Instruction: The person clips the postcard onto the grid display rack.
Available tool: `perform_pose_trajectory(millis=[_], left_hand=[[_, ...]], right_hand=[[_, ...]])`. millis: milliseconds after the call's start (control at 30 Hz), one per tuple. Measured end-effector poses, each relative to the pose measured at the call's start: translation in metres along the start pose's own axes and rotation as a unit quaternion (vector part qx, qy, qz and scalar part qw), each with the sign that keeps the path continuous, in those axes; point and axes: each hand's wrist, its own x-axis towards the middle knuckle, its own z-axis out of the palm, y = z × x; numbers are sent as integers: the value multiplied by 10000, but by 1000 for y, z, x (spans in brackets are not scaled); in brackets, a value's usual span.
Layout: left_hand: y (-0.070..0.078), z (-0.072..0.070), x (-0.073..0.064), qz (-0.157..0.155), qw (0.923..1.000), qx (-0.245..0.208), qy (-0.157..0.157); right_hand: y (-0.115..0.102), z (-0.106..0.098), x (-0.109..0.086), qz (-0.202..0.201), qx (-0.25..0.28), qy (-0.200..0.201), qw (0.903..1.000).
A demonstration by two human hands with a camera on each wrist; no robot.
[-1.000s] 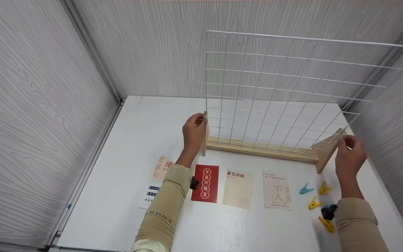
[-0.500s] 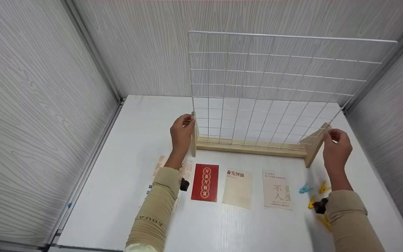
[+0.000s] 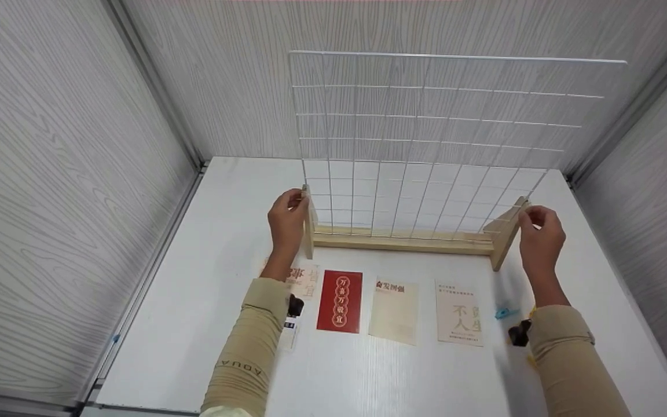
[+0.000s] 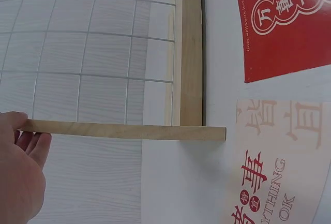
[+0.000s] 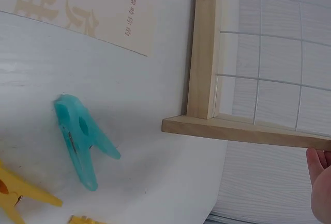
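Observation:
A white wire grid (image 3: 458, 56) stands upright in a wooden stand, whose base bar (image 3: 403, 244) runs along its foot. My left hand (image 3: 288, 226) pinches the upper end of the left wooden side piece (image 4: 114, 131) between thumb and fingers. At the opposite end, my right hand (image 3: 543, 238) holds the top of the right side piece (image 5: 243, 133); its fingertips are only partly visible in the right wrist view. In front of the base bar lie a red card (image 3: 339, 302), a cream card (image 3: 394, 313) and a pale printed card (image 3: 460, 314).
Under my left forearm, more printed cards (image 3: 304, 282) are partly covered. A turquoise clothespin (image 5: 77, 136) and yellow clothespins (image 5: 23, 189) lie near my right wrist. Wood-grain panels (image 3: 67, 191) wall in the white table (image 3: 177, 324) at the back and sides.
Both hands have moved the stand and grid leftward across the table. The cards and clothespins have stayed in place, though my right forearm now covers most of the yellow clothespins.

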Motion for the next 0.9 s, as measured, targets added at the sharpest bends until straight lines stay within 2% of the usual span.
perform_pose_trajectory(millis=[200,467,733,900], left_hand=[[0,-5,0,-2,9999,94,86],[-1,-5,2,265,9995,185,57],[-2,-6,4,192,9998,94,21],[-1,-7,3,159,9999,38,32]], right_hand=[[1,5,1,-160,-8,-80,9998],[1,3,-2,-88,40,-105,9999],[0,2,-6,120,103,-150,9998],[0,2,-7,109,171,-97,9997]])
